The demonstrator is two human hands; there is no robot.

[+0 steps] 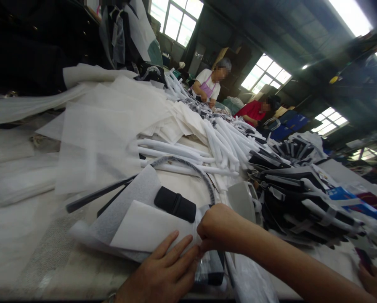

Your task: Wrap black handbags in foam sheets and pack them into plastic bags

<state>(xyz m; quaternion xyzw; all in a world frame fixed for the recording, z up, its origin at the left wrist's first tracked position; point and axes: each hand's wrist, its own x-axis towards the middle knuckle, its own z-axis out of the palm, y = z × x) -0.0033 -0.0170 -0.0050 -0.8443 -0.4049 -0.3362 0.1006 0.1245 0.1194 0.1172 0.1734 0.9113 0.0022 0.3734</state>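
Note:
In front of me lies a bag with white tissue paper [130, 198] over it. Its arched handle [204, 174] is wrapped in clear plastic, and a black closure tab [175, 204] rests on top. A white foam sheet [147, 227] covers its near part. My left hand [165, 269] lies flat on that sheet, its fingers spread. Beside the left fingertips, my right hand [220, 227] is closed at the bag's right end; what its fingers pinch is hidden. Just below, a plastic-covered dark end of the bag [212, 267] shows.
Loose white sheets [94, 143] spread at left. White wrapped handles [223, 143] pile up beyond the bag. Stacked black bags [302, 202] stand at right, next to a grey plastic holder [243, 200]. Two people work farther back; another hand [374, 280] shows at lower right.

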